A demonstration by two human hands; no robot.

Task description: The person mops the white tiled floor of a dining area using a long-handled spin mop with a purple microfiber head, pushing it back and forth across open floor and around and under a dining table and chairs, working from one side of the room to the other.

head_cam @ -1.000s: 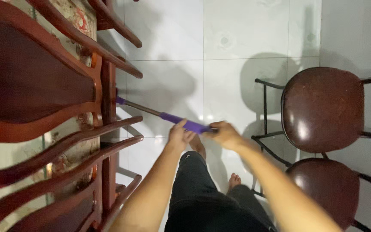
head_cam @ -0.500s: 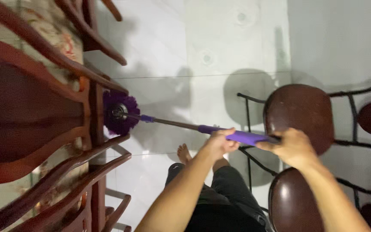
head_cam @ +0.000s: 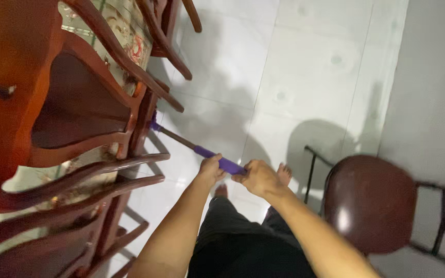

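I see a mop (head_cam: 197, 149) with a thin dark shaft and a purple grip sleeve at its near end. It runs on a slant from the middle of the white tiled floor (head_cam: 294, 67) toward the floor's left side. A small purple piece shows at its far end; the mop head itself is hidden from me.
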